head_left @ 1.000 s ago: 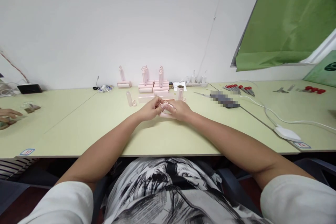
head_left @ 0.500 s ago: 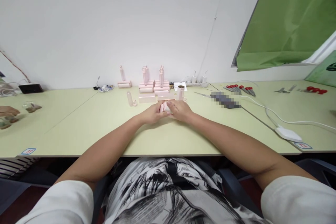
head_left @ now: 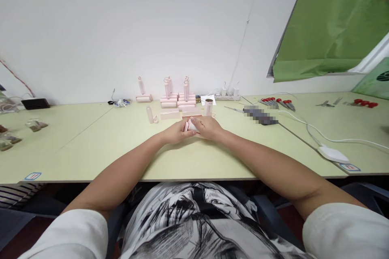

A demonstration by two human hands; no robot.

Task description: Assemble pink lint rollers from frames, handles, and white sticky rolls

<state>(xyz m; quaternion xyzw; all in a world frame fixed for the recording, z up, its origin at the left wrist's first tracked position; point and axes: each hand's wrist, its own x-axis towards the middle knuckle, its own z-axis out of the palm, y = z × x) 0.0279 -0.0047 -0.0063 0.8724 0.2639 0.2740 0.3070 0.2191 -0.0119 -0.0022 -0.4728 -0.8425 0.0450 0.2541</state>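
My left hand [head_left: 174, 132] and my right hand [head_left: 211, 128] meet over the table [head_left: 194, 162], closed round a small pale pink piece [head_left: 191, 125] with rounded ends. Fingers cover most of it, so its full shape is hidden. Below and behind the hands a pink tray-like edge [head_left: 199, 117] shows in part. A clear pinkish tube [head_left: 208, 107] with a dark rim stands just beyond my right hand. To the left are an upright pink tube [head_left: 150, 114] and a small pink ring-like part [head_left: 156, 119].
Pink cylinders [head_left: 169, 102] are stacked by the wall, with slim pink pieces [head_left: 186, 89] upright on top. On the right lie a blurred-out dark tool [head_left: 260, 115], red-handled tools [head_left: 269, 102] and a white adapter [head_left: 333, 153] with its cable. Small clear bags [head_left: 35, 124] lie far left.
Both hands stay nearly in place, with the pink piece turned slightly between them. Another person's hand at the far left has gone from view.
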